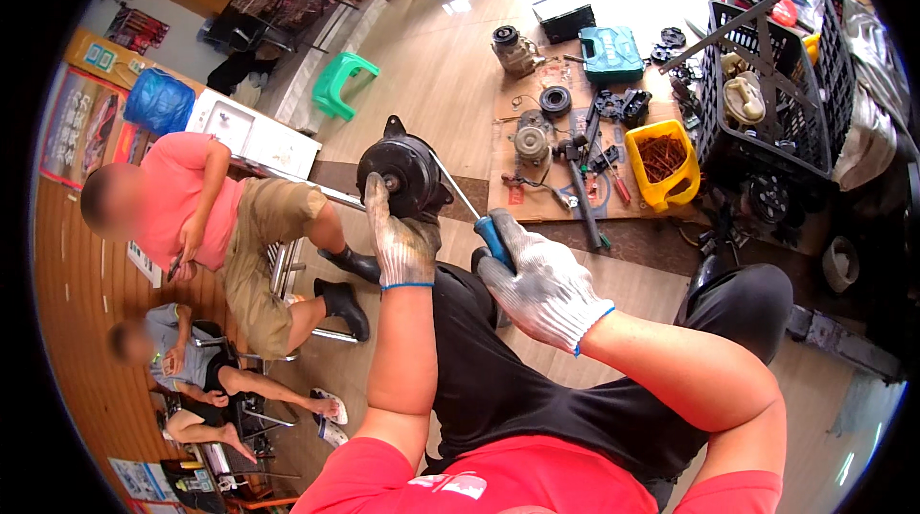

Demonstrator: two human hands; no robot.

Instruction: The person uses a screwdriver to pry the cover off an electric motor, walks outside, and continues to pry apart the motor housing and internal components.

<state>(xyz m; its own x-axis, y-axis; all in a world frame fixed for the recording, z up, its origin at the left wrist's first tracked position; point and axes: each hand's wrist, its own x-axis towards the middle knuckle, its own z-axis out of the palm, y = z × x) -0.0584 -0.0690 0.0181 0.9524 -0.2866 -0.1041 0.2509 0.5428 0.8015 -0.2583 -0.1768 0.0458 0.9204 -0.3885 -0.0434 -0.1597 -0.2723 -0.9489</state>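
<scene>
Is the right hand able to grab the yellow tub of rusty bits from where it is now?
Probably not right away. The right hand is shut on a blue-handled screwdriver, and the yellow tub sits farther off on the cardboard mat, so it looks like a lean forward is needed.

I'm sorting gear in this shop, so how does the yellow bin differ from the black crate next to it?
The yellow bin is smaller, solid-walled and holds rusty-brown small parts; the black crate is larger, with open lattice walls, holding pale parts and a grey bar sticking out. Both sit open-topped on the floor.
</scene>
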